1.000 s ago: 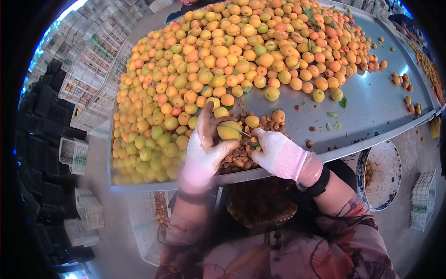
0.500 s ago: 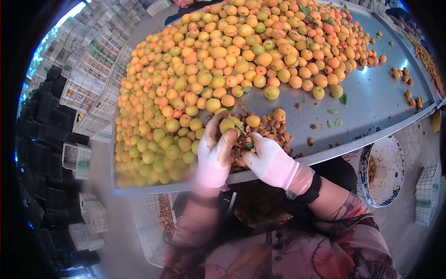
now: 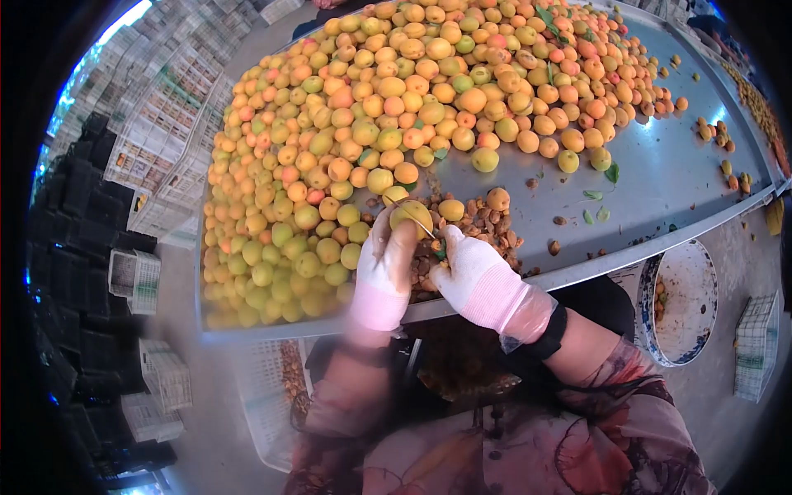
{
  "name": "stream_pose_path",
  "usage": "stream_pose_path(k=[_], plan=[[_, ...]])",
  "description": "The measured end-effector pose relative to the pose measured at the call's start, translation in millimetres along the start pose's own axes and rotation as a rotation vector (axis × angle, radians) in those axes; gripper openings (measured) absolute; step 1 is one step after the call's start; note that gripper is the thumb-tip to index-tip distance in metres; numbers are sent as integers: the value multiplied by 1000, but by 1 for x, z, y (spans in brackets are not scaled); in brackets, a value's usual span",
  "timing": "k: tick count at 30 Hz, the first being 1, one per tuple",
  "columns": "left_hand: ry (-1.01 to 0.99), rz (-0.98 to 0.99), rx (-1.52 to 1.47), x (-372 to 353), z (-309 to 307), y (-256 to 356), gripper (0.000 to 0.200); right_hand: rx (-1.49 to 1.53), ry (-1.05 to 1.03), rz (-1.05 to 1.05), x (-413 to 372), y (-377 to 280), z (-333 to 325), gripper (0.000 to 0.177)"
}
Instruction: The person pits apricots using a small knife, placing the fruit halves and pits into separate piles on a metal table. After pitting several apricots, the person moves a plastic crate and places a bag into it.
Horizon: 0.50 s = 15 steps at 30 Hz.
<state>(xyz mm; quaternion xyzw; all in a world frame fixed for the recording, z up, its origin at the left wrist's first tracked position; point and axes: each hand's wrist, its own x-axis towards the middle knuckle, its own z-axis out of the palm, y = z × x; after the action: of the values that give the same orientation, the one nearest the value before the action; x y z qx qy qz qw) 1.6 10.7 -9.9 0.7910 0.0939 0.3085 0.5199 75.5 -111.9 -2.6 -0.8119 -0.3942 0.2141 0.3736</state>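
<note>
My left hand (image 3: 383, 266), in a stained white glove with a pink cuff, is closed around a yellow-green apricot (image 3: 410, 216), thumb on the near side. My right hand (image 3: 472, 271), gloved alike, grips a small knife (image 3: 426, 230) whose thin blade lies against that apricot. A bit of green shows at the right fingers; most of the knife's handle is hidden. Below and beyond the hands lies a heap of brown apricot stones (image 3: 492, 228), with a loose apricot (image 3: 451, 209) beside it.
A large pile of apricots (image 3: 363, 107) covers much of the metal table (image 3: 569, 202). A white bucket (image 3: 686, 305) stands on the floor at right, near a crate (image 3: 756, 346). Below the table's front edge is a white basket (image 3: 268, 396). Stacked crates (image 3: 157, 132) line the left.
The apricot in my left hand is turned slightly, with more of its face showing. The blade stays against it, and both hands have barely shifted.
</note>
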Motion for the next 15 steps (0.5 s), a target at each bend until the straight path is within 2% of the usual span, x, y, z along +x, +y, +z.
stream_pose_path(k=[4, 5, 6, 7, 9, 11, 13, 14, 15], plan=[[-10, -69, 106, -3, -7, -4, 36, -67, 22, -55, 1, 2, 1, 30], [12, -200, -28, -5, -11, -15, 37, -99, -11, -48, 3, 1, -2, 29], [34, -330, -162, -5, -14, -23, 53, -130, -42, -42, 3, 0, -4, 29], [33, -328, -163, -3, -15, -29, 53, -131, -40, -42, 3, 0, -4, 29], [276, -304, -894, 6, -15, -26, 57, -187, -111, -37, 0, 1, -2, 29], [352, -338, -865, 16, -30, -12, 52, -176, -112, -18, -7, 4, -2, 27], [289, -338, -952, 17, -39, -21, 51, -180, -126, -7, -5, 5, -2, 25], [297, -338, -959, 11, -38, -27, 51, 5, 42, -71, 0, 6, -3, 23], [155, -310, -762, 4, -35, -33, 51, 192, 214, -128, 3, 8, -5, 21]])
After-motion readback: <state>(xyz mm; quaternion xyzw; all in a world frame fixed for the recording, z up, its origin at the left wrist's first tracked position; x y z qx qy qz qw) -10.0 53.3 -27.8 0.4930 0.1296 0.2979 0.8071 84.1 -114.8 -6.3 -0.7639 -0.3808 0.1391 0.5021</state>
